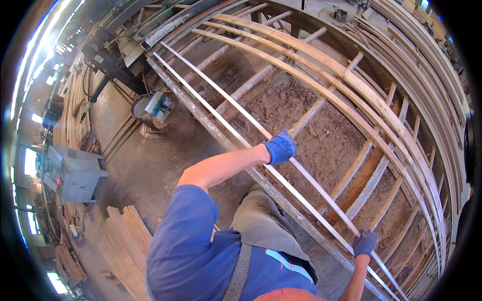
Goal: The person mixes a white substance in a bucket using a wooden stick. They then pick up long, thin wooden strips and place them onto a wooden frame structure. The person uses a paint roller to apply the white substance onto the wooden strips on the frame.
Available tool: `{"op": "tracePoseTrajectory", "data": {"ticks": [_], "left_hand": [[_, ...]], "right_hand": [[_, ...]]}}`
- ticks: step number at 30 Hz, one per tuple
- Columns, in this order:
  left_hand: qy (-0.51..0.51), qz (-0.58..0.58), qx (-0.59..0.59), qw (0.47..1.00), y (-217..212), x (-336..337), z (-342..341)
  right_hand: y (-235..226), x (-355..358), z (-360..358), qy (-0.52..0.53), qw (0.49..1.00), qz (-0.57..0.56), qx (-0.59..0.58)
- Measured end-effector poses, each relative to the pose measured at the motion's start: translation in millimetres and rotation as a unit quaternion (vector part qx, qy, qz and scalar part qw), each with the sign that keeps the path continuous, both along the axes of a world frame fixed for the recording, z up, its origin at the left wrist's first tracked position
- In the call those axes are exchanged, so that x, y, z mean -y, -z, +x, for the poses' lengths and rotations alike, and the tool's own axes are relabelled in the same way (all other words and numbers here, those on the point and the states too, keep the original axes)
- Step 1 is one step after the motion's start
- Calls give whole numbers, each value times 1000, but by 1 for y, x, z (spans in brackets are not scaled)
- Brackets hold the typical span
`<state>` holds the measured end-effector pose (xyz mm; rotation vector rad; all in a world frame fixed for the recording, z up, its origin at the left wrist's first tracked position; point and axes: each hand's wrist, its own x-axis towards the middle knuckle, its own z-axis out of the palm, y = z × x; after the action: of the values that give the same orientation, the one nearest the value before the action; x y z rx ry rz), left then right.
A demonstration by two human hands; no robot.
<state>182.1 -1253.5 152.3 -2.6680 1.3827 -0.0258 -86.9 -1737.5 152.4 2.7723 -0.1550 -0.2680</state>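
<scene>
Two long, narrow, pale wooden strips slant across the rack from far left to near right. My left hand (pixel 281 147), in a blue work glove, is closed over the farther strip (pixel 322 192) at about its middle. Lower down, at the near right, my right hand (pixel 365 242) grips the same strip in a darker glove. The fingers of both hands are partly hidden by the gloves. Closer to my body, the second strip (pixel 301 199) lies nearly alongside, apart from my right hand and passing by my left wrist.
Crossbars (pixel 310 115) of the rack span a bed of debris. Thicker wooden boards (pixel 346 113) rest along its far side, with stacked lumber (pixel 427 55) beyond. At left stand a grey metal cabinet (pixel 80 173) and a round container (pixel 143 108). Planks (pixel 123 241) lie on the floor behind me.
</scene>
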Motion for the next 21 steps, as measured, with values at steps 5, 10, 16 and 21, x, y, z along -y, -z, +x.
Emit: {"op": "tracePoseTrajectory", "data": {"ticks": [5,10,16,21], "left_hand": [[14,-7,-78,997,-6,26,-40],[47,-9,-138,989,7,79,-89],[-44,-17,-362,931,-46,36,-85],[-1,-56,-296,953,-33,12,-107]], "right_hand": [[-28,21,-37,42,989,2,-142],[-27,74,-55,118,939,-24,-321],[-16,66,-40,86,897,-20,-433],[-7,82,-41,18,888,67,-456]]}}
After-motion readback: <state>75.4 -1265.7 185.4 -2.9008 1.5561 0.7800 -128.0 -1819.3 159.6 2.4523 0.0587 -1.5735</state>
